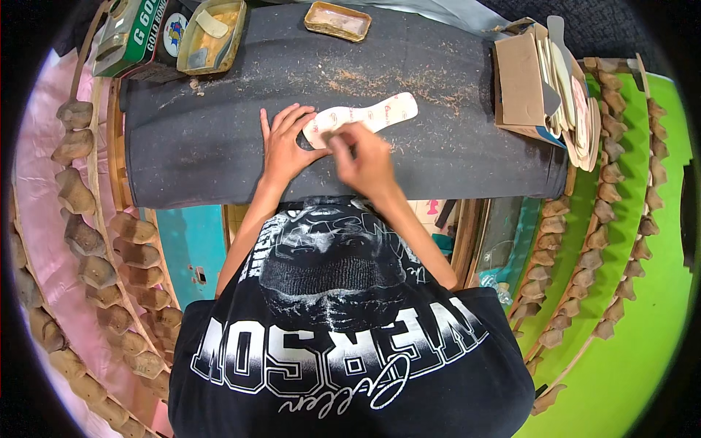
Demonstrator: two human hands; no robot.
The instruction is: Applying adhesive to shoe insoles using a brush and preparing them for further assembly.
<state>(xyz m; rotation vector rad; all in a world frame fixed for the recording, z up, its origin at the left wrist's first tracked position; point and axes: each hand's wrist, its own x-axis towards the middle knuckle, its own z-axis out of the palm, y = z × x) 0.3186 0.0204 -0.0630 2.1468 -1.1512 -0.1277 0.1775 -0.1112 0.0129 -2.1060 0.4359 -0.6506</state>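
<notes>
Blurring right hand (pixel 365 157) hiding insole (pixel 365 117) heel

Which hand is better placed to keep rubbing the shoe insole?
Probably the right hand: it is over the heel end of the pale insole, blurred as if rubbing. The left hand lies flat beside it, pinning the insole to the dark bench cover.

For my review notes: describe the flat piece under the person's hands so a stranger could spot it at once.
Find the dark grey work surface across the top. At its middle lies a pale insole, pinned by the left hand. Unlike the stacked insoles at right, it lies alone.
</notes>
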